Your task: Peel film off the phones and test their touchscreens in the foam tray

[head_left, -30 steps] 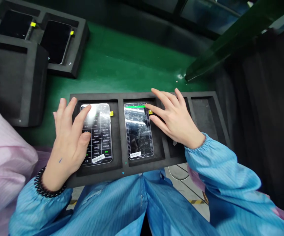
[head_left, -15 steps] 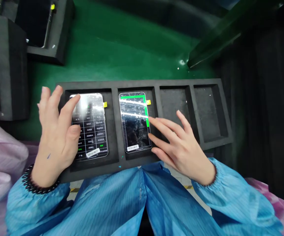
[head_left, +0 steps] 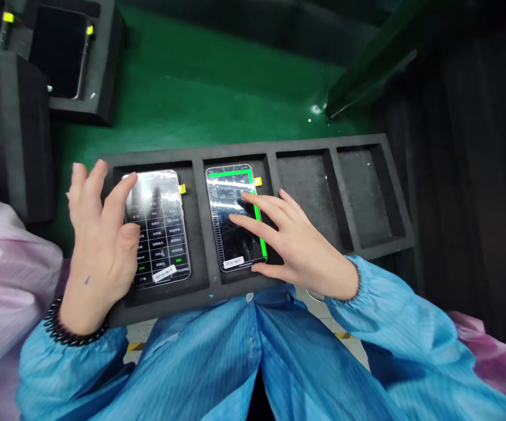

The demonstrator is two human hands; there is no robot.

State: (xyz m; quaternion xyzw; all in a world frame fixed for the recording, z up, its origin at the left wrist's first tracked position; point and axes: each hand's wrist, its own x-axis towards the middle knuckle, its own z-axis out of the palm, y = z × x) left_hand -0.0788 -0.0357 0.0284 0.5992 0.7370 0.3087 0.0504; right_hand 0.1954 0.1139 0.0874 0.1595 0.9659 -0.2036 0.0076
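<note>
A black foam tray (head_left: 198, 234) with several compartments lies across my lap. In its leftmost compartment is a smartphone (head_left: 160, 225) showing a grid menu, with a white barcode label and a yellow tab. My left hand (head_left: 104, 240) hovers at this phone's left edge, fingers apart, holding nothing. The second compartment holds another smartphone (head_left: 235, 240), its dark screen edged in green along the top and right. Over that screen my right hand (head_left: 288, 234) is spread, two fingertips on or just above the glass and the thumb near the lower right edge.
Further black foam trays (head_left: 34, 140) are stacked at the upper left, with a dark phone (head_left: 58, 52) in one. Behind my tray lies a green surface (head_left: 218, 88). Pink fabric (head_left: 7, 280) shows at the left, and a dark curtain-like area fills the right.
My right hand has moved left, its fingers now over the second phone's screen. The green band has grown down the right edge. My left hand stays nearly in place.
</note>
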